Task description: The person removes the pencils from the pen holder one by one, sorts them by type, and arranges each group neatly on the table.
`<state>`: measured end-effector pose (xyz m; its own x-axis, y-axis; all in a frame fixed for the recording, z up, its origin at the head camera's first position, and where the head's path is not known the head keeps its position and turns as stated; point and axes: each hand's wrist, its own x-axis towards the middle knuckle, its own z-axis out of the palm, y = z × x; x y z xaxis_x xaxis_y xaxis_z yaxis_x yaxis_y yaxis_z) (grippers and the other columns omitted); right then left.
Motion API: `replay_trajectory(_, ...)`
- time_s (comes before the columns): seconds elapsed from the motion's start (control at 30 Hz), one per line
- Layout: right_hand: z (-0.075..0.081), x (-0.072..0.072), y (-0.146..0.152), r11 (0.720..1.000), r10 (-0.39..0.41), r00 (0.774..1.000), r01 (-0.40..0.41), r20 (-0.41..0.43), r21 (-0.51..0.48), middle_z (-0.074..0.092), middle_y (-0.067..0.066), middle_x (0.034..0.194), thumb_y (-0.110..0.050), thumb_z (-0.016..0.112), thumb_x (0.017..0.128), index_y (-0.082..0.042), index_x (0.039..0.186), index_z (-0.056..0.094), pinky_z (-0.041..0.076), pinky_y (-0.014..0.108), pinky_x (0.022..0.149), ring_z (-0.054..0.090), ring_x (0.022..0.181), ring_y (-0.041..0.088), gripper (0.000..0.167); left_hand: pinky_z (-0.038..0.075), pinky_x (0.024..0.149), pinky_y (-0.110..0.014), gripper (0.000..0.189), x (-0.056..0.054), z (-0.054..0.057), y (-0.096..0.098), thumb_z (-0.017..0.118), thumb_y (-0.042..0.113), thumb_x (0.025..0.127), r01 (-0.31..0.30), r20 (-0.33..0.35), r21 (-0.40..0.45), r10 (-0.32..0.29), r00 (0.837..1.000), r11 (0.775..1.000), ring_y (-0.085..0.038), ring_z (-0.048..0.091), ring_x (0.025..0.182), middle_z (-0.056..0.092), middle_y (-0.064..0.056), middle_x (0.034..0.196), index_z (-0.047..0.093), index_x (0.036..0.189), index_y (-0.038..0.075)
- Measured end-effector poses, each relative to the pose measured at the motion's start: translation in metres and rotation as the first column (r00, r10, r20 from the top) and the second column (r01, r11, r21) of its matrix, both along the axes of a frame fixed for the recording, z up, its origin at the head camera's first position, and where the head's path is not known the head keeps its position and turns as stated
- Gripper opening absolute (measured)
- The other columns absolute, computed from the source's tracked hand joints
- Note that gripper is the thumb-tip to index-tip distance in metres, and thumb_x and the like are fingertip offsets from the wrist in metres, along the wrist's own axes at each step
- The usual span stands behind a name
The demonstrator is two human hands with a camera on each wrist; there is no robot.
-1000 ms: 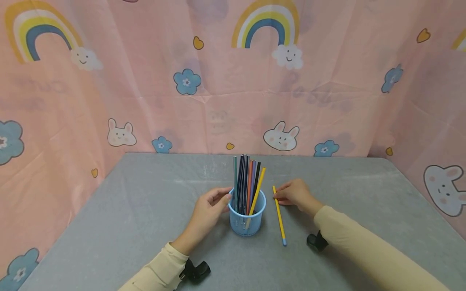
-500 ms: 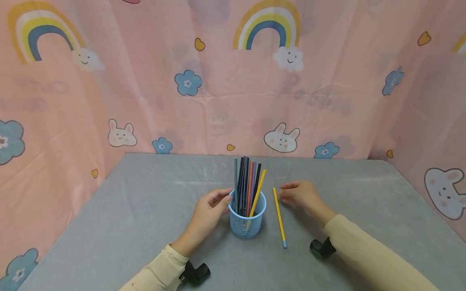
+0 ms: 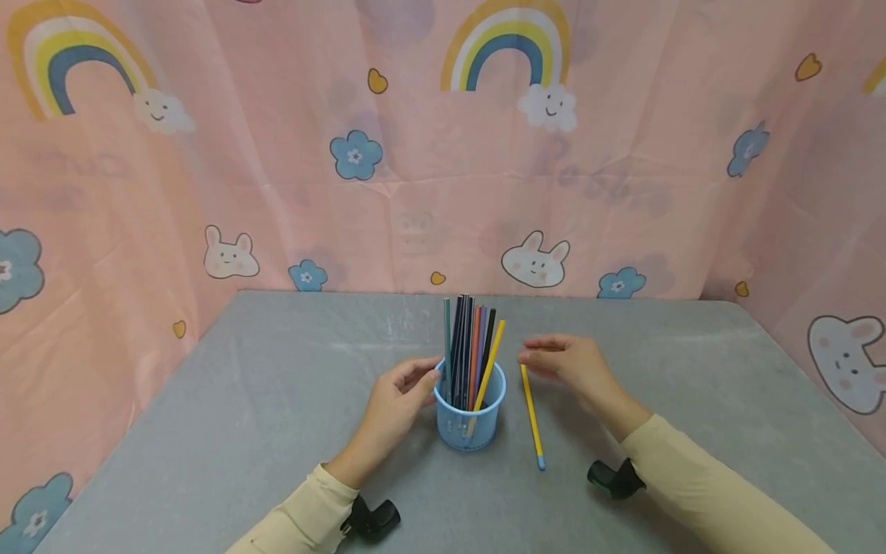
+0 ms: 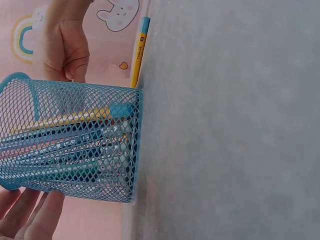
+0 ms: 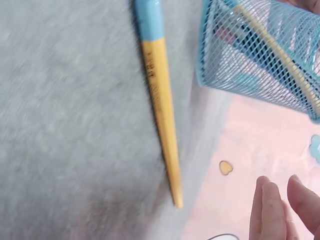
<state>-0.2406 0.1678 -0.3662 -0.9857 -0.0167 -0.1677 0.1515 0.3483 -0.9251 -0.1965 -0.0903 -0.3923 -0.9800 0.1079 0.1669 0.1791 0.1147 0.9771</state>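
A light blue mesh pencil cup (image 3: 467, 431) stands upright on the grey table, filled with several dark, coloured and yellow pencils. My left hand (image 3: 391, 404) rests at the cup's left side, thumb and fingertips right at its rim; in the left wrist view, its fingers (image 4: 44, 212) lie against the mesh. To the right of the cup lies a yellow pencil (image 3: 532, 415) with a blue end, pointing toward me. Just over its far end hovers my right hand (image 3: 571, 369), holding nothing. In the right wrist view, thumb and fingers are apart, off the pencil (image 5: 162, 110).
The grey table (image 3: 277, 431) reaches back to a pink cloth (image 3: 415, 192) printed with rainbows, rabbits and flowers. A black wrist camera (image 3: 370, 519) sits under the left sleeve, another black camera (image 3: 616, 478) under the right one.
My right hand let go of the yellow pencil, drew back to the right, then came back over its far end, a little higher. The left hand and cup stayed put.
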Motion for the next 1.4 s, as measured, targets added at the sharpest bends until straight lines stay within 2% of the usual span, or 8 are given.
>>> replay_trajectory(0.13, 0.005, 0.002, -0.003, 1.0, 0.017, 1.0, -0.017, -0.008, 0.002, 0.069, 0.017, 0.124, -0.023, 0.069, 0.095, 0.001, 0.13, 0.062, 0.057, 0.036, 0.096, 0.068, 0.114, 0.028, 0.042, 0.062, 0.084, -0.037, 0.027, 0.0, 0.0, 0.0, 0.064, 0.017, 0.098, -0.009, 0.008, -0.012, 0.009, 1.0, 1.0, -0.024, 0.068, 0.108, 0.07, -0.015, 0.123, 0.069, 0.12, 0.003)
replay_trajectory(0.37, 0.011, 0.004, -0.008, 0.999, 0.039, 0.999, -0.039, -0.009, -0.005, 0.067, 0.018, 0.129, -0.027, 0.071, 0.094, 0.0, 0.129, 0.063, 0.056, 0.036, 0.096, 0.069, 0.114, 0.024, 0.045, 0.061, 0.083, -0.029, 0.027, -0.002, -0.001, 0.0, 0.062, 0.018, 0.099, -0.015, 0.03, -0.024, 0.016, 0.999, 1.0, -0.024, 0.068, 0.11, 0.069, -0.013, 0.125, 0.068, 0.122, 0.006)
replay_trajectory(0.57, 0.016, 0.008, -0.013, 0.997, 0.069, 0.998, -0.069, 0.008, -0.027, 0.064, 0.017, 0.132, -0.03, 0.073, 0.092, -0.001, 0.131, 0.061, 0.056, 0.036, 0.098, 0.067, 0.116, 0.025, 0.049, 0.062, 0.084, -0.035, 0.025, -0.002, -0.002, 0.0, 0.063, 0.017, 0.098, -0.023, 0.023, -0.02, 0.023, 0.999, 1.0, -0.024, 0.068, 0.109, 0.07, -0.012, 0.123, 0.069, 0.121, 0.006)
replay_trajectory(0.8, 0.019, 0.012, -0.02, 0.995, 0.084, 0.996, -0.084, -0.001, -0.058, 0.065, 0.018, 0.131, -0.029, 0.073, 0.092, 0.0, 0.129, 0.062, 0.057, 0.036, 0.097, 0.065, 0.12, 0.031, 0.048, 0.062, 0.082, -0.034, 0.027, -0.001, -0.001, 0.001, 0.064, 0.016, 0.098, -0.015, 0.007, -0.01, 0.015, 1.0, 1.0, -0.026, 0.068, 0.11, 0.07, -0.015, 0.123, 0.069, 0.12, 0.003)
replay_trajectory(1.23, 0.024, 0.013, -0.032, 0.996, 0.057, 0.998, -0.056, 0.003, -0.062, 0.068, 0.014, 0.128, -0.027, 0.072, 0.092, -0.004, 0.125, 0.065, 0.057, 0.035, 0.097, 0.069, 0.11, 0.019, 0.041, 0.062, 0.082, -0.029, 0.027, -0.002, -0.002, 0.0, 0.062, 0.017, 0.099, -0.014, 0.021, -0.025, 0.015, 1.0, 1.0, -0.023, 0.068, 0.11, 0.069, -0.014, 0.124, 0.068, 0.122, 0.005)
replay_trajectory(1.4, 0.024, 0.012, -0.036, 0.996, 0.031, 0.999, -0.03, 0.011, -0.079, 0.067, 0.014, 0.127, -0.027, 0.073, 0.092, -0.004, 0.125, 0.064, 0.056, 0.036, 0.098, 0.07, 0.107, 0.017, 0.042, 0.062, 0.082, -0.029, 0.028, -0.001, -0.002, 0.0, 0.063, 0.017, 0.099, -0.007, 0.001, -0.026, 0.007, 1.0, 1.0, -0.024, 0.068, 0.11, 0.069, -0.016, 0.124, 0.068, 0.122, 0.003)
